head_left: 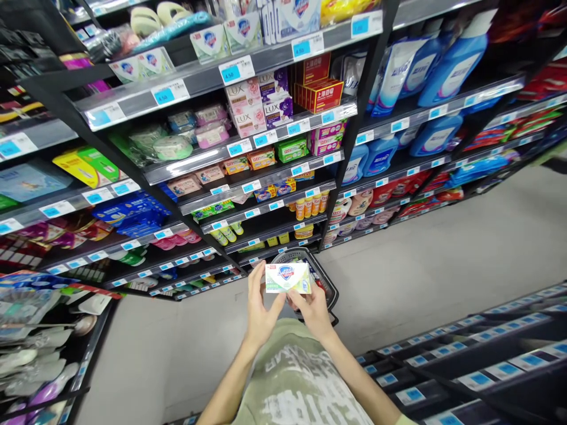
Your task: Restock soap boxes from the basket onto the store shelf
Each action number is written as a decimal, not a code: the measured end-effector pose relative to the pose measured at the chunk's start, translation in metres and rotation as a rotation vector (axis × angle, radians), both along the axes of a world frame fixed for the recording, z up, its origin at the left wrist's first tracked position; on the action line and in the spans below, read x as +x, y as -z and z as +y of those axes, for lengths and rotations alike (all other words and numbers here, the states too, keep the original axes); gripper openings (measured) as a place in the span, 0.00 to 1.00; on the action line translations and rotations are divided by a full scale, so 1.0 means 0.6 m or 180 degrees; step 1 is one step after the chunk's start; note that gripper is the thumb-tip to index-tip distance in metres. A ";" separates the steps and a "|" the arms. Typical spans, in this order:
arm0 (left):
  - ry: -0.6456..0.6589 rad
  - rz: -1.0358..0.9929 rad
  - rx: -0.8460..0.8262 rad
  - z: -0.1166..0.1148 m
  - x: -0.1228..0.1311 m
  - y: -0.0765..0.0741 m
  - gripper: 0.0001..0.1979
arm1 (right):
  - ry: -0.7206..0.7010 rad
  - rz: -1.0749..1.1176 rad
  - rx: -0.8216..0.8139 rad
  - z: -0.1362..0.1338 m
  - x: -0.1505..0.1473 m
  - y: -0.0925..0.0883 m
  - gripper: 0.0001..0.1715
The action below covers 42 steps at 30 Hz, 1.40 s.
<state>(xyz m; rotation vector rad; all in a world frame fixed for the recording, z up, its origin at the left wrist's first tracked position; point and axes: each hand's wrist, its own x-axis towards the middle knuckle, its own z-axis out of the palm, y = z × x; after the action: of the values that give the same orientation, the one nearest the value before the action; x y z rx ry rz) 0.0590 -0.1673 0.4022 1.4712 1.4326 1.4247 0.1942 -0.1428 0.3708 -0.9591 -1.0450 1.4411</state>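
A white and pale green soap box [287,277] with a red and blue shield logo is held up in front of my chest. My left hand [261,310] grips its left end with the fingers curled around it. From below, my right hand [315,308] pinches the box's right lower corner. Both hands are closed on the box. Behind and below the box a black shopping basket [326,283] stands on the floor. Matching soap boxes [210,41] stand on the top shelf above.
Dark shelving [212,77] with blue price tags fills the left and far side, stocked with soap bars, boxes and small bottles. Blue detergent bottles [452,62] stand at the upper right. A low shelf edge [487,360] runs at the lower right. The grey floor aisle [443,254] lies between.
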 end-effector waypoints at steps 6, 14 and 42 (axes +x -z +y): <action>-0.0115 -0.0205 -0.0062 -0.012 0.024 0.002 0.38 | 0.0416 -0.1101 0.0709 -0.002 0.002 -0.008 0.14; 0.0019 -0.1139 -0.0322 -0.006 0.032 0.012 0.46 | 0.1246 -0.2958 0.2720 0.000 0.008 -0.010 0.12; 0.0878 -0.4578 -0.1283 -0.011 0.002 0.029 0.46 | 0.0369 -0.2559 0.2959 -0.017 0.005 -0.024 0.19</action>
<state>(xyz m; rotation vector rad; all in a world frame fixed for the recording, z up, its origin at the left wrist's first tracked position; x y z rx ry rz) 0.0605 -0.1739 0.3851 0.1369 0.4751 1.3479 0.1972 -0.1531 0.3851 -0.8499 -1.9518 0.2965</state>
